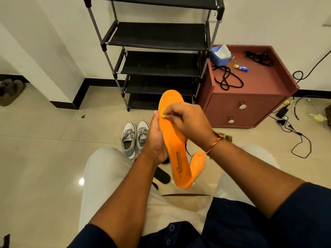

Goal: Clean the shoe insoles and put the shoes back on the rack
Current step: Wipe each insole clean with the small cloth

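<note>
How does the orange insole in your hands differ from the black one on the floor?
The orange insole is bright and bears printed lettering; the black insole is dark. The orange insole is gripped by the left hand while the right hand presses a small yellow piece on it; the black insole lies untouched on the floor. Both are out of any shoe.

An orange insole (176,140), toe toward the black rack (157,36), has a yellow pad (163,114) pressed on it; a second orange insole (198,161) and grey sneakers (135,136) lie before the rack.
</note>
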Demonstrator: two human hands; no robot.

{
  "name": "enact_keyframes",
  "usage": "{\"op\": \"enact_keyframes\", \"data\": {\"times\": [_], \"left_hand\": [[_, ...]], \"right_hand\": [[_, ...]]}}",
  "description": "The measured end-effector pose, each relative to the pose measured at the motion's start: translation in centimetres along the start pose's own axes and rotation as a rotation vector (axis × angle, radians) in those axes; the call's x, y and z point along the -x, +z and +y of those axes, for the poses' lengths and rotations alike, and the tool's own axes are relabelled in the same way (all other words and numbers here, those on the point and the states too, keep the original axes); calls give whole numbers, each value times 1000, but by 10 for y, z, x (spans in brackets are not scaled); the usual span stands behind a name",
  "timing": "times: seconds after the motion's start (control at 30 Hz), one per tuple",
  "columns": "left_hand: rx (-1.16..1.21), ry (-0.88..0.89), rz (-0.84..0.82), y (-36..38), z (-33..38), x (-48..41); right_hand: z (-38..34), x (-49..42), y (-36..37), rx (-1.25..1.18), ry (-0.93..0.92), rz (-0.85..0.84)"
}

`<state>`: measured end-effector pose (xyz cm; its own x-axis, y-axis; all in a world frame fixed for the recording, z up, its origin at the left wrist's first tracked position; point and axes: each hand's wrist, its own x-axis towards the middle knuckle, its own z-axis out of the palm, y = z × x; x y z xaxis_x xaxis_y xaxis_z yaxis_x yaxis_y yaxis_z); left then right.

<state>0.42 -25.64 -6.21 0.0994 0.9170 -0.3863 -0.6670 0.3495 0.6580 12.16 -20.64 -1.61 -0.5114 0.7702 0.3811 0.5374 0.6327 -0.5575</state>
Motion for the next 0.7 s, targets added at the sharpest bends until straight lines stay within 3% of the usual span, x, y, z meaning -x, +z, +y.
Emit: {"op": "enact_keyframes", "data": {"times": [0.37, 0.53, 0.7], "left_hand": [[100, 96, 55, -8, 13, -3], [110, 96, 58, -2, 14, -4], [11, 16, 18, 5, 3, 4]], "right_hand": [[-3, 65, 17, -44, -76, -278], [-7, 62, 20, 79, -150, -156], [-11, 18, 9, 135, -93, 25]]}}
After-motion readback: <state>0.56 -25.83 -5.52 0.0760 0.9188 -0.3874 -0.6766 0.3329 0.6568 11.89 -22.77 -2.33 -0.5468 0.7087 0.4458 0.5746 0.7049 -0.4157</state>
